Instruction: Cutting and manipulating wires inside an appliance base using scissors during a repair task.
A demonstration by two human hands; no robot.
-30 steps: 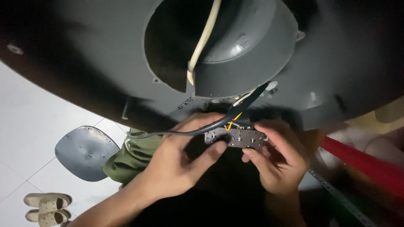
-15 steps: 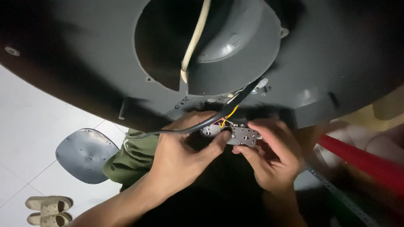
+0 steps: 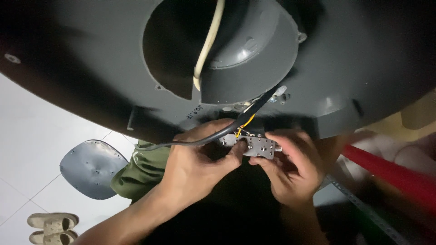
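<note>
I saw the dark housing (image 3: 345,68) fill the view, a cream cable (image 3: 209,43) hanging through its round opening. Just below its rim, my left hand (image 3: 200,168) and right hand (image 3: 290,170) held the small grey plate (image 3: 256,146) between them, fingers clamped on it. A black cable (image 3: 218,136) crossed the left hand.

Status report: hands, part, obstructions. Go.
Left hand and right hand both pinch small grey switch plate. Black cable crosses left fingers. Dark fan housing overhead.
</note>
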